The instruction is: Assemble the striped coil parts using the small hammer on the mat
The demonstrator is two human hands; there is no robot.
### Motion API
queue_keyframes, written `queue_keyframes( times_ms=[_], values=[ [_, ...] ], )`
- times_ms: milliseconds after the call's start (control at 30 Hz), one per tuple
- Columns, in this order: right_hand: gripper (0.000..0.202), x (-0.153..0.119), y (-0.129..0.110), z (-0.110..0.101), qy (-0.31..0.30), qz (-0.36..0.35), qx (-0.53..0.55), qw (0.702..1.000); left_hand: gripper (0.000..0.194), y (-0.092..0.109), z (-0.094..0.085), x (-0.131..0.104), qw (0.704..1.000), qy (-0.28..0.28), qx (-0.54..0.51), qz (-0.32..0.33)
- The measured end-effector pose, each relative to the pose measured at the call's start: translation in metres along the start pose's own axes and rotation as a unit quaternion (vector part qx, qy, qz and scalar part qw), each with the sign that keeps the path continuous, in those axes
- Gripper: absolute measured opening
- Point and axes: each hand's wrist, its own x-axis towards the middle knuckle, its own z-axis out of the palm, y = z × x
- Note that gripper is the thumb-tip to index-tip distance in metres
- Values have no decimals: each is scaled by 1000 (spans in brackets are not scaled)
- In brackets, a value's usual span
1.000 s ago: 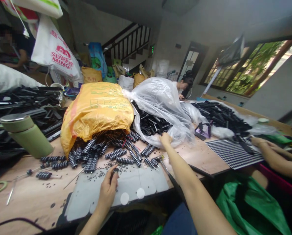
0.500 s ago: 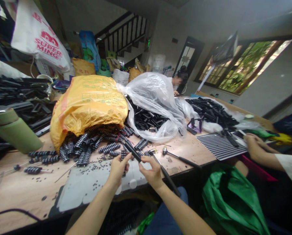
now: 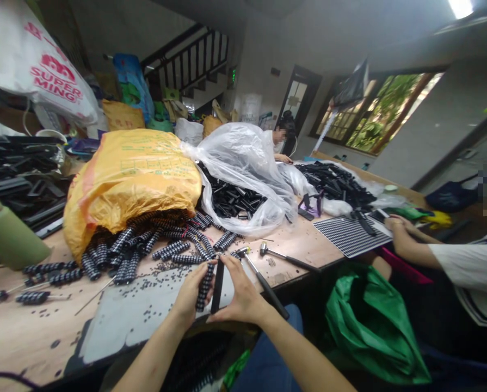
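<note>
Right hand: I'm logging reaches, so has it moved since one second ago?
Yes. Judged against the clear plastic bag, the right hand has come away from the bag's open mouth, back toward the camera and the left hand.

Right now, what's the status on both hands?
Left hand gripping checkered roll. Right hand holding black strip. Nearer hammer close beside right hand.

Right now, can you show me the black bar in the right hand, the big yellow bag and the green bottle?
Black bar point(image 3: 217, 287): head view, middle of its length.
Yellow bag point(image 3: 141, 174): head view, its crinkled side.
Green bottle point(image 3: 12, 239): head view, middle of its body.
</note>
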Motion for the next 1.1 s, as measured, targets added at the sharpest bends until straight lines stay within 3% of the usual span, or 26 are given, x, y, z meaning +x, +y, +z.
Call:
queue_keyframes(
  times_ms=[167, 300, 533, 733, 833, 900, 1000, 1100],
  values=[
    [113, -4, -8, 3, 12, -16, 46, 999, 31, 0, 14, -7, 997, 3, -68, -23],
    [114, -7, -8, 3, 2, 19, 76, 997, 32, 0, 20, -10, 997, -11, -67, -37],
    [115, -13, -2, 6, -17, 66, 121, 990, 29, -9, 22, -8, 996, 32, -34, -81],
    [114, -18, 12, 30, 43, 90, 118, 988, 31, -24, 10, 2, 992, 49, 19, -117],
    [113, -20, 19, 49, 77, 94, 97, 988, 39, -34, -3, 8, 990, 39, 131, -37],
    [111, -20, 21, 61, 90, 110, 66, 988, 42, -45, -14, 12, 954, 42, 276, 105],
    [104, -20, 20, 70, 65, 139, 7, 988, 35, -63, -33, 19, 826, 39, 475, 303],
    [93, -23, 20, 56, 28, 176, -72, 981, 32, -75, -55, 25, 715, -4, 569, 407]
  ],
)
